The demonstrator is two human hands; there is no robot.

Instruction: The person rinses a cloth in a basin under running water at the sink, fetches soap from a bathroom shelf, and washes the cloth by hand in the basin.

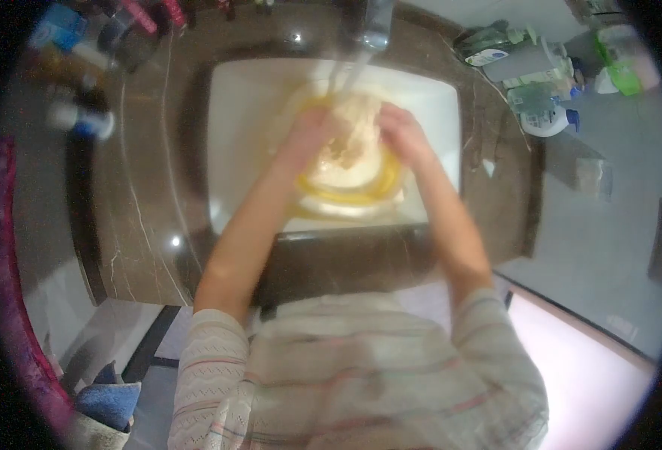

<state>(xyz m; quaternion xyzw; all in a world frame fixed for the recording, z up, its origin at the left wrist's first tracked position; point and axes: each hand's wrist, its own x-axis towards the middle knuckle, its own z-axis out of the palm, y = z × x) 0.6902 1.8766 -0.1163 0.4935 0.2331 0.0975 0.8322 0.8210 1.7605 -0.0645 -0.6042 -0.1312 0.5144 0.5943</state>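
Observation:
A yellow-rimmed basin (346, 199) sits inside the white sink (229, 150). In it lies a wet, cream-coloured cloth (361, 127), bunched up between my hands, with murky water or suds around it. My left hand (308, 139) is closed on the cloth's left side, its fingers blurred by motion. On the other side my right hand (402, 131) has its fingers curled over the cloth's edge. Water appears to run from the chrome faucet (376, 30) just above the basin; the stream is smeared.
Several bottles, among them a white one with a blue cap (548, 121) and a dark green one (488, 45), stand on the brown marble counter (147, 172) at the right. A white-and-blue tube (83, 120) lies left. Blue folded fabric (108, 403) is at lower left.

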